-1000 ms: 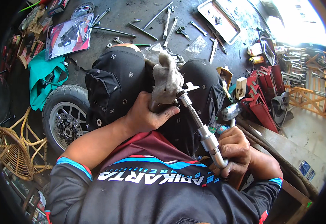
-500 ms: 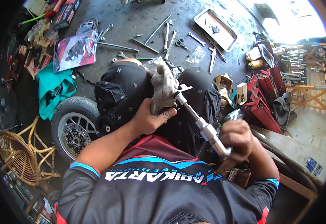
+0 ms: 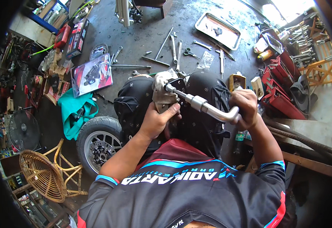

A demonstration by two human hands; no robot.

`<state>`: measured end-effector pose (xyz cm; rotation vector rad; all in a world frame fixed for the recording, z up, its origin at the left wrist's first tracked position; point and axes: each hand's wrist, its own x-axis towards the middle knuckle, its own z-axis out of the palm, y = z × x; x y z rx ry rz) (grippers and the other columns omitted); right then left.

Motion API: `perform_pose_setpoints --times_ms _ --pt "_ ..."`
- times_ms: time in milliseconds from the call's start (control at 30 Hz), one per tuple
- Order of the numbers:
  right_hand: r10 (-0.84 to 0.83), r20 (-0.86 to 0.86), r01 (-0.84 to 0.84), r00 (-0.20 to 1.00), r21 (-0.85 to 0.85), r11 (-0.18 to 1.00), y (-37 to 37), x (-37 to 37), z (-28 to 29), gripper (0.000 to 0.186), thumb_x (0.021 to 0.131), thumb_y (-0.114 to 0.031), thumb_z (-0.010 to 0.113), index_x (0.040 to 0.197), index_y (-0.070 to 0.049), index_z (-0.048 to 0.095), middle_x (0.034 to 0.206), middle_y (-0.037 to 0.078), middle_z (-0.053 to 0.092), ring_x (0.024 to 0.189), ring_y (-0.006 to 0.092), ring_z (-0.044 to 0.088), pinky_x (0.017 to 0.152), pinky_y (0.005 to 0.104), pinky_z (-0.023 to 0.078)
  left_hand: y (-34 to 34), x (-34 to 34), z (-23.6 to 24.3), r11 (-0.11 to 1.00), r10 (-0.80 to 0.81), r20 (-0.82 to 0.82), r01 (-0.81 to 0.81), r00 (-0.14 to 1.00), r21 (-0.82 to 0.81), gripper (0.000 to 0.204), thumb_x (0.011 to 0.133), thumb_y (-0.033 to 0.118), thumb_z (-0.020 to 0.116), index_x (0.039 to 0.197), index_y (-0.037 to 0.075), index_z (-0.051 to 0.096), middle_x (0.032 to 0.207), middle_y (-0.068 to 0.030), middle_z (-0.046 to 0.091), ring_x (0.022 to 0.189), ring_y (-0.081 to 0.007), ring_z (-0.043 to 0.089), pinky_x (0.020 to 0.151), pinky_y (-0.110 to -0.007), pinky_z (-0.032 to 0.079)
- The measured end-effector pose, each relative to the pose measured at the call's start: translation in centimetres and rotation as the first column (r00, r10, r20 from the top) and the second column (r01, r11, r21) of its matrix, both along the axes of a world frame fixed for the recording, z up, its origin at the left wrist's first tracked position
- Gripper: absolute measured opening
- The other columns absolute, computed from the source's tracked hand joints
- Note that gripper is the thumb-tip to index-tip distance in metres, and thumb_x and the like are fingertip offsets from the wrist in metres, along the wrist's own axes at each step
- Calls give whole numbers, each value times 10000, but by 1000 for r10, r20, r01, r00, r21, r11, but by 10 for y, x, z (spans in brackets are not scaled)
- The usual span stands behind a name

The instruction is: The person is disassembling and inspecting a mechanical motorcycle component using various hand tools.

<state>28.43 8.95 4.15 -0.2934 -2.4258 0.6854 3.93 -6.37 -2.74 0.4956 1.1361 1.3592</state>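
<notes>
Between my knees, my left hand (image 3: 156, 119) is closed around the lower end of a grey cast metal part (image 3: 162, 95), thumb along its side. A dark flat bracket with holes (image 3: 178, 83) lies against this part's right side. My right hand (image 3: 245, 106) is wrapped round the bent end of a silver L-shaped socket wrench (image 3: 198, 103). The wrench slants up and left, and its tip meets the metal part near the bracket. Whatever fastener sits under the tip is hidden.
Several spanners (image 3: 174, 47), scissors (image 3: 190, 53) and a metal tray (image 3: 211, 32) lie on the floor ahead. At my left are a wheel (image 3: 83, 142), a green bag (image 3: 69, 114) and a rattan chair (image 3: 34, 173). A red toolbox (image 3: 284, 100) stands at right.
My right hand has moved upward and swung the wrench's bent end up, so the tool lies flatter. My left hand still holds the metal part. The whole view has shifted to the left.
</notes>
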Motion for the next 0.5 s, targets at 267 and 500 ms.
perform_pose_setpoints --times_ms 267,500 --pt "213 63 -188 975 -272 944 10 17 6 491 862 -491 675 811 -7 607 657 117 509 577 333 552 516 405 399 7 5 -16 992 -2 -185 26 983 125 195 894 181 765 927 36 641 732 19 615 594 -72 566 533 -253 466" --pt "537 288 -376 792 -463 803 19 34 9 518 906 -550 623 837 -38 591 593 108 492 528 347 543 495 421 394 8 5 -15 981 -102 -115 119 988 154 205 876 184 786 925 30 660 683 27 604 558 -49 523 486 -239 402"
